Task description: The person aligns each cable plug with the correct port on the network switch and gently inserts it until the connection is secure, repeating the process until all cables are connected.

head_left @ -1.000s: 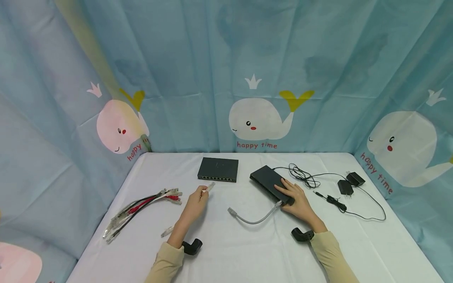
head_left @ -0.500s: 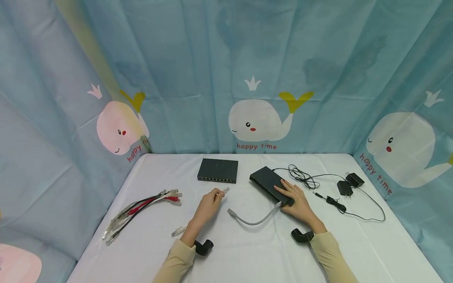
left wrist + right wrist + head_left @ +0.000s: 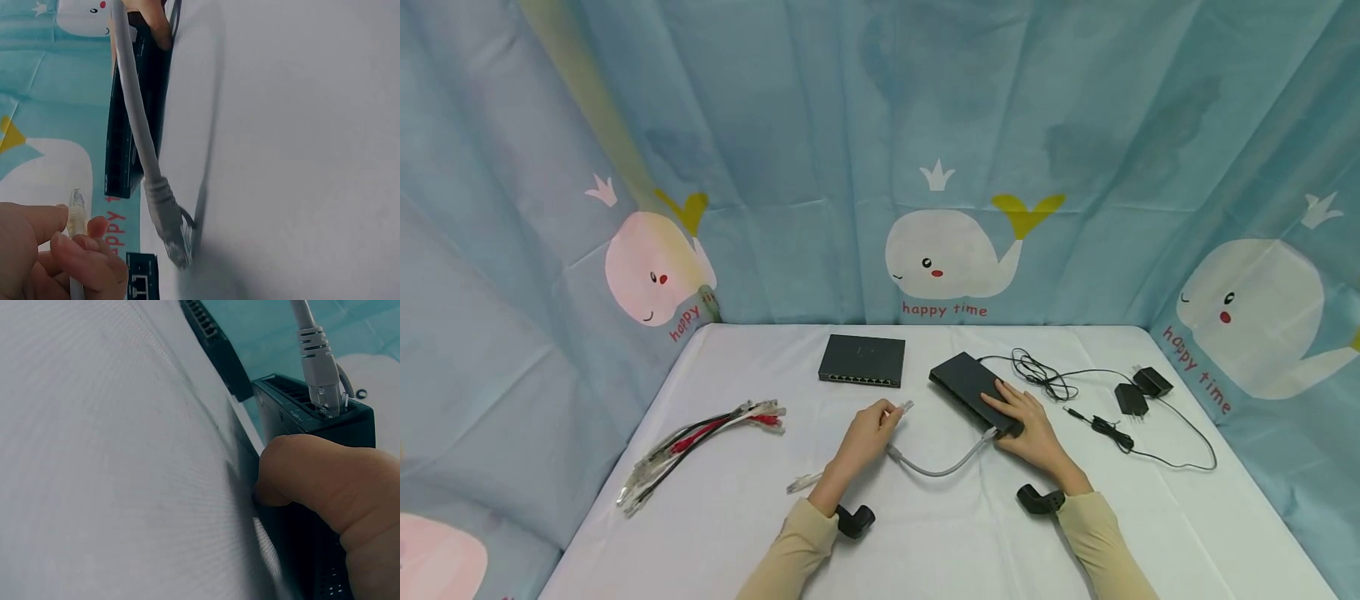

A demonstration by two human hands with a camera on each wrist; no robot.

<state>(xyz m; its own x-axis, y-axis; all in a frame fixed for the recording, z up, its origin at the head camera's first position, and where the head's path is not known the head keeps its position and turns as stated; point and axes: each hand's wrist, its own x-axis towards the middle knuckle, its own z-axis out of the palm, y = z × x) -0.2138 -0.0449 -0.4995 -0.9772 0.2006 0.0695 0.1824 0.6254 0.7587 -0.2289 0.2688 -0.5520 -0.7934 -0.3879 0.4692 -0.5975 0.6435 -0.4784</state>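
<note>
My left hand (image 3: 867,437) pinches a white Ethernet cable (image 3: 77,215) just behind its clear plug, which points up past the fingertips in the left wrist view. The cable's other end trails behind the wrist in the head view. My right hand (image 3: 1036,429) grips the near end of a black network switch (image 3: 962,385), fingers spread over its top and thumb (image 3: 300,469) at its lower edge. A grey Ethernet cable (image 3: 936,474) is plugged into the end port of that switch. Its loose plug (image 3: 169,228) lies close beside my left hand.
A second black network switch (image 3: 862,360) lies at the back, ports facing me. On the left is a bundle of black, red and white cables (image 3: 700,442). Black power adapters (image 3: 1131,399) and coiled cords (image 3: 1043,373) lie at the right, one cord running to the held switch.
My left hand has moved right with the white Ethernet cable, from below the second switch to beside the grey cable's loose plug. My right hand and its switch have stayed put.
</note>
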